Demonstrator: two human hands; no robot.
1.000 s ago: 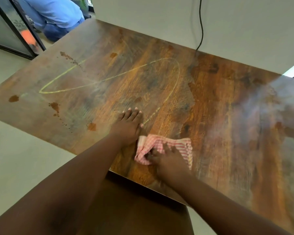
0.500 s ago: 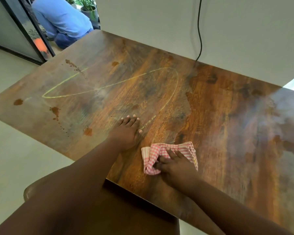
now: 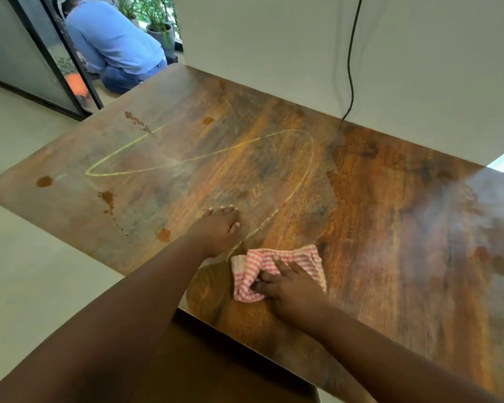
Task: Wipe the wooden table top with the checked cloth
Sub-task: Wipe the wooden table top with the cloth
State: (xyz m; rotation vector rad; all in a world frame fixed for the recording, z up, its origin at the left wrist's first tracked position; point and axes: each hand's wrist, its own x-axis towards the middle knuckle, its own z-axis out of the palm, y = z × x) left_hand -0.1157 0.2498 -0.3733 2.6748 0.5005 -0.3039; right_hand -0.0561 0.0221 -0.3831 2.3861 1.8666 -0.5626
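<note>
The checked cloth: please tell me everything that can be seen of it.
The checked cloth is a soft fabric with a pink and white pattern, crumpled into a loose bundle, not spread flat. It lies on the wooden table top near the table's near edge, just beyond the end of a yellowish curved smear. The right hand presses on it from above, fingers spread over the folds. The left hand rests flat on the wood beside it and does not touch it.
</note>
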